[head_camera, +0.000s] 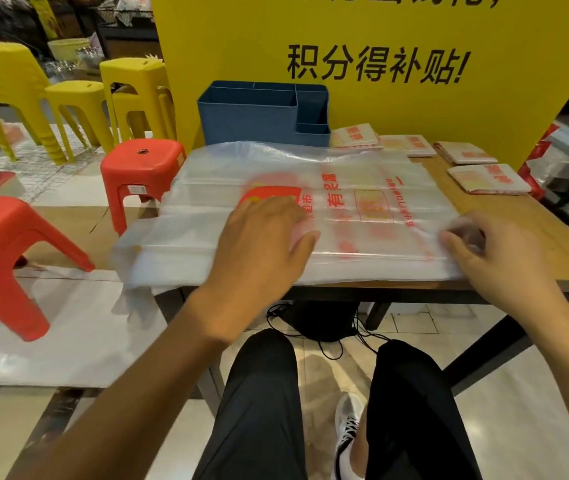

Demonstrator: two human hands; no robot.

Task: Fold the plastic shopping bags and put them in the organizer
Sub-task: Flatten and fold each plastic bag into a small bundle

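smoothing a plastic bag [310,188] spread on the tabletop [549,230], in front of the blue organizer [255,116]: left hand [259,244] presses flat, fingers straight; right hand [494,254] pinches its near right edge. next, likely fold it over lengthwise.

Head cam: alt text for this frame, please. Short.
A seated person presses the left hand flat on a clear plastic shopping bag spread over a wooden table, while the right hand pinches its right edge. Behind it stand a blue organizer and four folded bags.
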